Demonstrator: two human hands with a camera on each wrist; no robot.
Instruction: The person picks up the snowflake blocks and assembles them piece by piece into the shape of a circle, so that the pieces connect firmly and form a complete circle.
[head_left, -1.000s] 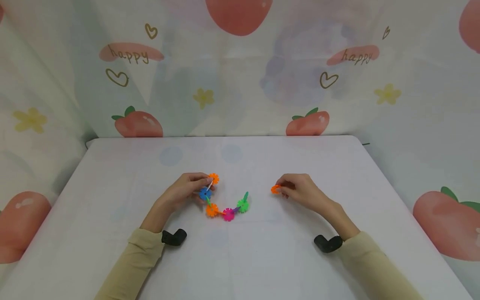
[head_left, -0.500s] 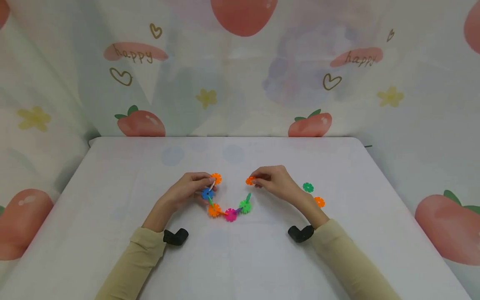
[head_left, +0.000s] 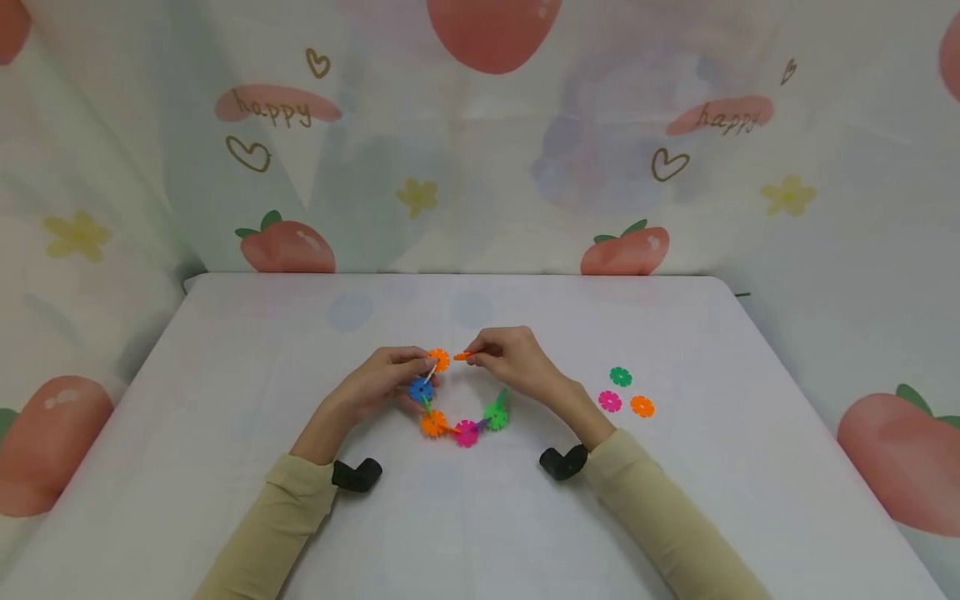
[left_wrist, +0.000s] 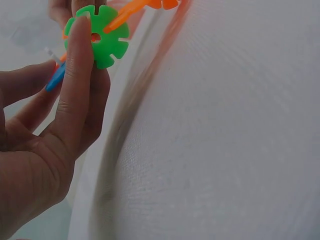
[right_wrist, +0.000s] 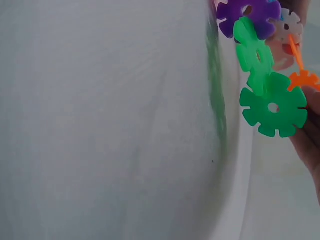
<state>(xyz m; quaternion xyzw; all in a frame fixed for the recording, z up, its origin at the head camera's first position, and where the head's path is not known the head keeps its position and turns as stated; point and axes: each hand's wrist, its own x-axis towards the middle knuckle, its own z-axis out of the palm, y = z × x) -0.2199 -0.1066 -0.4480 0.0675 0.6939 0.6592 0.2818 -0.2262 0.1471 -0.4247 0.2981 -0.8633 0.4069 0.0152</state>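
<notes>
A chain of notched plastic snowflake discs curves over the table between the hands. My left hand (head_left: 382,379) pinches it near its upper left end, by an orange disc (head_left: 440,359) and a blue disc (head_left: 421,389). Lower down hang another orange disc (head_left: 433,423), a pink disc (head_left: 467,433) and a light green disc (head_left: 496,417). The right wrist view shows a darker green disc (right_wrist: 275,117) at the other end, near a purple disc (right_wrist: 262,15). Between thumb and fingers, my right hand (head_left: 517,360) pinches a separate orange disc (head_left: 462,357), edge-on close beside the chain's top disc.
Right of my right forearm, a green disc (head_left: 620,377), a pink disc (head_left: 610,401) and an orange disc (head_left: 642,406) lie loose on the white table (head_left: 450,533). A patterned cloth backdrop (head_left: 480,167) rises behind the table. Black wrist cameras (head_left: 357,475) stick out inward from both wrists.
My right hand has moved left with its orange disc, now turned edge-on, up to the chain's top end. Three loose discs have come into sight behind it. My left hand stays nearly still.
</notes>
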